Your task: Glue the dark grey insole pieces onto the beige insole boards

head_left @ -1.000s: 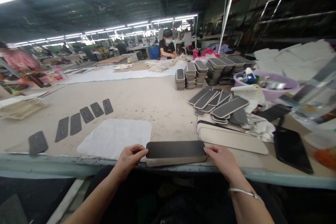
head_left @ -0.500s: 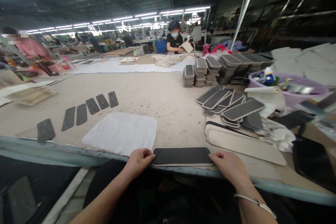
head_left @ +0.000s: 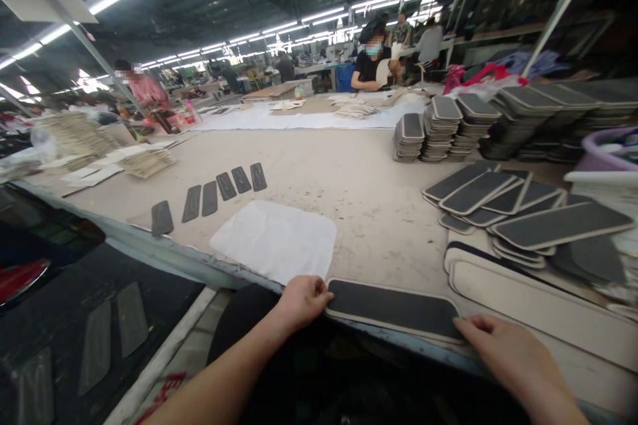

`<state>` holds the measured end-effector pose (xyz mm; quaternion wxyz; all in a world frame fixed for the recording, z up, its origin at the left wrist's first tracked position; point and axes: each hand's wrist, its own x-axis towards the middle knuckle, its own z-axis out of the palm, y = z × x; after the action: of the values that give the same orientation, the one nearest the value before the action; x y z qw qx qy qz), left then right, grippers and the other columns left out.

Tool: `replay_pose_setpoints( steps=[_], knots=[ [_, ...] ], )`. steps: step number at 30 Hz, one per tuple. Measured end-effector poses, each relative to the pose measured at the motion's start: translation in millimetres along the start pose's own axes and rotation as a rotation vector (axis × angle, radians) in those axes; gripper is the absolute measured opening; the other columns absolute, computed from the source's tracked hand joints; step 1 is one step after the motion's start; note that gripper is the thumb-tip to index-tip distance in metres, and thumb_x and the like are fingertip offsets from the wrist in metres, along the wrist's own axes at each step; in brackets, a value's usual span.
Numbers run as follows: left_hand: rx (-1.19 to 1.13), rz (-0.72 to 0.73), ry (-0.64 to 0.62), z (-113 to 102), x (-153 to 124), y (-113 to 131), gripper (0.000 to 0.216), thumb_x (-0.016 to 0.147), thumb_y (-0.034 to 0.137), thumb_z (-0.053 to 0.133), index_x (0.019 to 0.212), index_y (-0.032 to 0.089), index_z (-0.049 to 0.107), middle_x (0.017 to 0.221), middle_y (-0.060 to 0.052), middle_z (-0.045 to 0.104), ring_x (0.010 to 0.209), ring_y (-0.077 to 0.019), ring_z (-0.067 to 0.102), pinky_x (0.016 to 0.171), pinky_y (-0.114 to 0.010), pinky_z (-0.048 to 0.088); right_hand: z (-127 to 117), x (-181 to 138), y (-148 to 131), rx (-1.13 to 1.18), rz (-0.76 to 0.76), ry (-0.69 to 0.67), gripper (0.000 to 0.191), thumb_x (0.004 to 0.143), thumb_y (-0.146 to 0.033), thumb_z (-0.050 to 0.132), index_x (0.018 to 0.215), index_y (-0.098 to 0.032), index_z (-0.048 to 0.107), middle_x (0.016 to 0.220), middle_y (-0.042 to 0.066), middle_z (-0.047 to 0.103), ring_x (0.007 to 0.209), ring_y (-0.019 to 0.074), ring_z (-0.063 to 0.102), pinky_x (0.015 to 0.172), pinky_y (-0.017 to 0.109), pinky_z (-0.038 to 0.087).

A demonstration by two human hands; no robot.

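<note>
A long dark pad with a pale border (head_left: 393,307) lies flat at the near edge of the beige table (head_left: 349,186). My left hand (head_left: 303,300) is curled on its left end, fingers closed on the edge. My right hand (head_left: 503,345) rests at its right end, fingertips touching the pad's corner, fingers bent. A white cloth (head_left: 276,240) lies just left of the pad, behind my left hand.
Fanned dark pads (head_left: 523,202) and long pale pieces (head_left: 528,295) lie to the right, tall stacks of pads (head_left: 438,126) behind. A row of small dark pieces (head_left: 219,189) sits at left. Other people work at far tables. A purple basin (head_left: 608,149) is at the right edge.
The camera turned left and the view shifted right. The pad went from tilted up on its edge to lying flat; both hands stayed at its ends.
</note>
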<state>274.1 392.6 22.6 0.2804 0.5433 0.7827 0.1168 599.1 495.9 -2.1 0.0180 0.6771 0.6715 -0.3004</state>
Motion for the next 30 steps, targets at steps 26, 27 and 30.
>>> replay_pose_setpoints(
  steps=[26,27,30],
  knots=[
    [-0.103,0.069,0.109,6,-7,-9,0.019,0.071,0.033,0.061,0.083,0.018,0.060,0.061,0.002,0.056,0.057,-0.0130,0.050,0.055,-0.023,0.034,-7,-15,-18,-0.006,0.009,0.038,0.032,0.073,-0.053,0.047,0.068,-0.028,0.066,0.070,0.002,0.066,0.071,0.0221,0.060,0.064,0.031,0.039],
    [-0.137,0.101,0.135,6,-8,-10,0.023,0.071,0.033,0.062,0.090,0.019,0.061,0.064,0.002,0.056,0.059,-0.0134,0.051,0.056,-0.023,0.035,-8,-17,-20,0.001,0.007,0.053,0.032,0.073,-0.052,0.047,0.067,-0.027,0.066,0.069,0.001,0.065,0.070,0.0216,0.059,0.063,0.031,0.039],
    [-0.229,0.262,0.130,7,-11,-14,0.025,0.077,0.032,0.057,0.099,0.023,0.064,0.078,-0.002,0.059,0.072,-0.0155,0.055,0.067,-0.024,0.041,-9,-20,-23,0.019,0.004,0.089,0.031,0.073,-0.050,0.048,0.064,-0.026,0.065,0.065,0.002,0.065,0.066,0.0205,0.059,0.060,0.029,0.037]
  ],
)
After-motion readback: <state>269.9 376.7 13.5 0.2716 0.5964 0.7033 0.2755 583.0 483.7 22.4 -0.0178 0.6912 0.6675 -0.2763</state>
